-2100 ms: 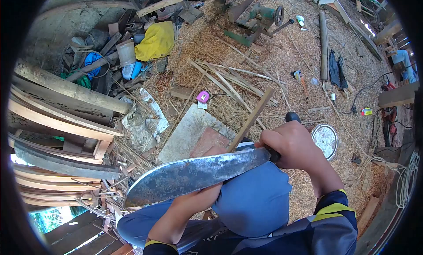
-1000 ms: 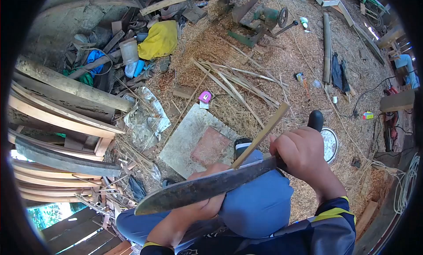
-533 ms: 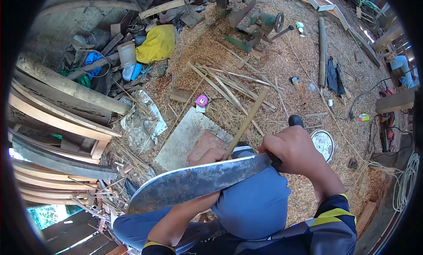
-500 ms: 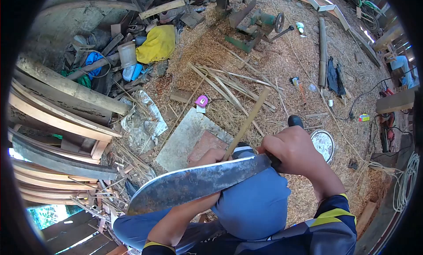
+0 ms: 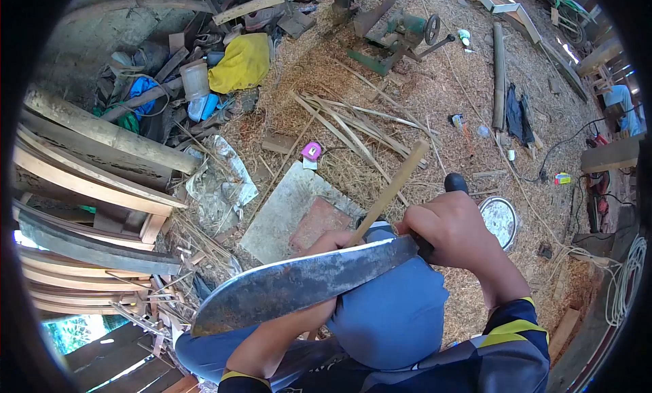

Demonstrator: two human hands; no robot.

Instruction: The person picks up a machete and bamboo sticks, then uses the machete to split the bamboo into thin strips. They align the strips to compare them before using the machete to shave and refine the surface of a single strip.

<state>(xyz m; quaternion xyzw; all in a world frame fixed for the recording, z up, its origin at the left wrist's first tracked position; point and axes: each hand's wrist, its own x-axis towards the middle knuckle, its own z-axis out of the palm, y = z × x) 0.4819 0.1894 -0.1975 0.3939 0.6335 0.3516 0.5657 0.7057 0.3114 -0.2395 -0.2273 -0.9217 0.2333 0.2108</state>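
My right hand is closed round the dark handle of a large machete. The wide, stained blade stretches left across my lap, in front of my left forearm. Just beyond the blade, my left hand is wrapped round a thin wooden strip that points up and to the right. The blade hides part of that hand and the strip's lower end. My blue-trousered knee is under the blade's handle end.
A grey slab and a reddish block lie on the shavings. Beyond are a pink tape measure, loose wood strips and a green machine. Curved timbers are stacked left; a round lid lies right.
The wooden strip has shifted slightly to the right, its upper end now a little lower. The machete and both hands have barely moved.
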